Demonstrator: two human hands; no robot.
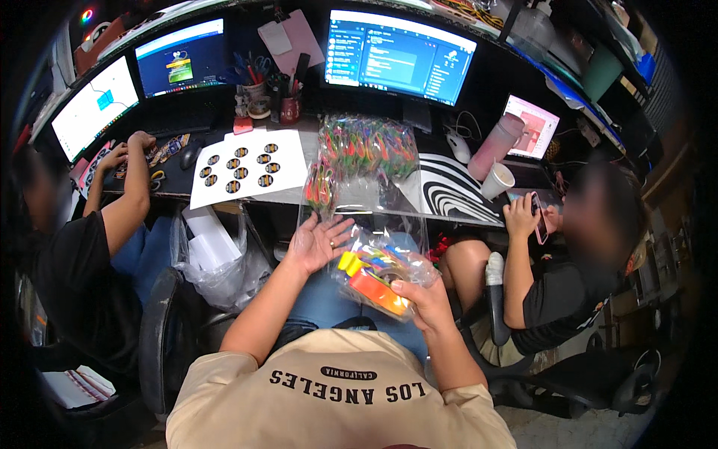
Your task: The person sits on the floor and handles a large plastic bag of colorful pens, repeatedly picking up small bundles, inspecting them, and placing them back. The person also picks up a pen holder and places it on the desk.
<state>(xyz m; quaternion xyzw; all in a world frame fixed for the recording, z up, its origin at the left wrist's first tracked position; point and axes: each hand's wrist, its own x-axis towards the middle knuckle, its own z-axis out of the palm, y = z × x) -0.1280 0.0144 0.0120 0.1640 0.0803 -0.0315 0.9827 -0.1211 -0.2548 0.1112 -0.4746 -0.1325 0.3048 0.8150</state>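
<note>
My right hand (428, 299) is closed on a small clear plastic packet (374, 273), its thumb pressed on top. Inside the packet are a bright orange piece, a yellow piece and some blue and green parts, whose kind I cannot make out. Beside it, my left hand (318, 245) is open, palm up and fingers spread. Its fingertips are at the lower left edge of a large clear plastic bag (359, 196). That bag lies on the desk and hangs over its front edge, with bundles of green, red and orange cord-like pieces (366, 146) in it.
A white sheet of round black stickers (238, 170) lies left of the bag. To the right are a black-and-white striped sheet (456, 191), a paper cup (497, 181) and a pink tumbler (497, 146). People sit on both sides; the right one holds a phone (538, 218).
</note>
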